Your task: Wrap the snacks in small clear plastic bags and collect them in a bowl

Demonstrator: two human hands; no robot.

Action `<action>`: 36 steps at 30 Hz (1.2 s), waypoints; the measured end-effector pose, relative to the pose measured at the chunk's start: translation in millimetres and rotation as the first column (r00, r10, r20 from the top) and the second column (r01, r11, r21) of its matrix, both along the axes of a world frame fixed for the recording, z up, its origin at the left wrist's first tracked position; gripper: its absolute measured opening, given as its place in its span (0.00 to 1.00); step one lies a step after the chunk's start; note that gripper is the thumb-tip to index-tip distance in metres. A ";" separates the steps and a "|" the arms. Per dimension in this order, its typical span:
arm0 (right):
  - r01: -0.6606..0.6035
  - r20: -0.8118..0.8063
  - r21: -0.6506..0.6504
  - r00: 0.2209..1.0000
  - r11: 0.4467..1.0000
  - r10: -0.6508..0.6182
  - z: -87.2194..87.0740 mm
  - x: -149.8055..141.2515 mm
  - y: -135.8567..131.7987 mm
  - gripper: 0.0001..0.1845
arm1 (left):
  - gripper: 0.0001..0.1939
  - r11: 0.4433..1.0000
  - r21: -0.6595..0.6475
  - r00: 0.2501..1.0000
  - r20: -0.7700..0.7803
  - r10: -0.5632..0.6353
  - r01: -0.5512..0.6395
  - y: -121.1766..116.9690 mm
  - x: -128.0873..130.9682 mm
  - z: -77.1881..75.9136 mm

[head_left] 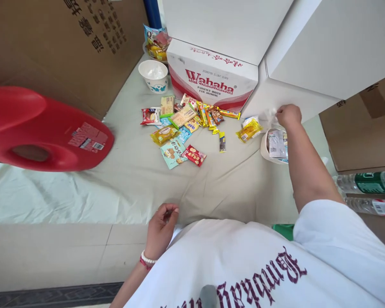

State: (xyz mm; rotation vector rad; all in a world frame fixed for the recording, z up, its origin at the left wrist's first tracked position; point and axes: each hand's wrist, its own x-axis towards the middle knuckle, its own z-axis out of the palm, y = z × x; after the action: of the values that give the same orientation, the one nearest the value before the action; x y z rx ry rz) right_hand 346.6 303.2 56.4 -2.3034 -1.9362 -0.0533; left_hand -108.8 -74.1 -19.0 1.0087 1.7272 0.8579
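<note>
The right hand (288, 116) is pinching a clear wrapper (270, 115) at the frame's right, just above a filled bowl (264, 150), which could tip if the wrist sagged, while the left hand (163, 224), seemingly empty, is hanging curled shut at bottom centre.

Room: indoors, resembling a storeroom corner; exact kind unclear
Floor (64, 248): pale tiles, dark border (57, 295)
Desk (231, 179): cloth-covered, bearing wrapped snacks (182, 116)
Packaging: Wahaha purified-water carton (211, 83), brown cardboard box (51, 55)
Right side: plastic water bottles (372, 183)
</note>
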 end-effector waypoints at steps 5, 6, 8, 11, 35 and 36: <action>-0.024 -0.737 0.111 0.669 0.994 0.099 11.9 -46.0 -109.5 0.21 | 0.14 0.983 0.099 0.975 0.143 -0.170 0.157 38.5 32.0 10.3; -0.071 -0.840 0.074 0.534 0.995 0.101 4.3 -64.6 -137.0 0.22 | 0.14 0.975 0.125 0.958 0.202 -0.204 0.182 50.2 44.4 13.3; -0.155 -0.958 0.013 0.281 0.988 0.057 -16.6 -102.6 -188.6 0.23 | 0.17 0.972 0.161 0.923 0.320 -0.213 0.169 74.2 71.2 17.2; -0.235 -0.996 -0.079 0.058 0.969 -0.067 -47.3 -146.3 -245.2 0.21 | 0.30 0.972 0.175 0.840 0.495 -0.224 0.157 104.3 106.0 13.8; -0.437 -0.956 -0.248 -0.035 0.865 -0.291 -48.5 -168.6 -253.8 0.23 | 0.09 0.824 0.535 0.970 0.031 -0.241 0.188 87.0 83.2 -8.9; -0.391 -0.952 -0.245 -0.076 0.887 -0.297 -51.4 -165.1 -254.6 0.23 | 0.08 0.813 0.548 0.971 0.007 -0.240 0.197 86.6 79.4 -10.5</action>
State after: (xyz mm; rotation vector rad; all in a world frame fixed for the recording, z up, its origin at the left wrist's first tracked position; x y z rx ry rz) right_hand 181.5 48.7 5.0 -1.2848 -1.0275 1.8303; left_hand -29.3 12.6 -29.5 1.4974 1.2821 1.2535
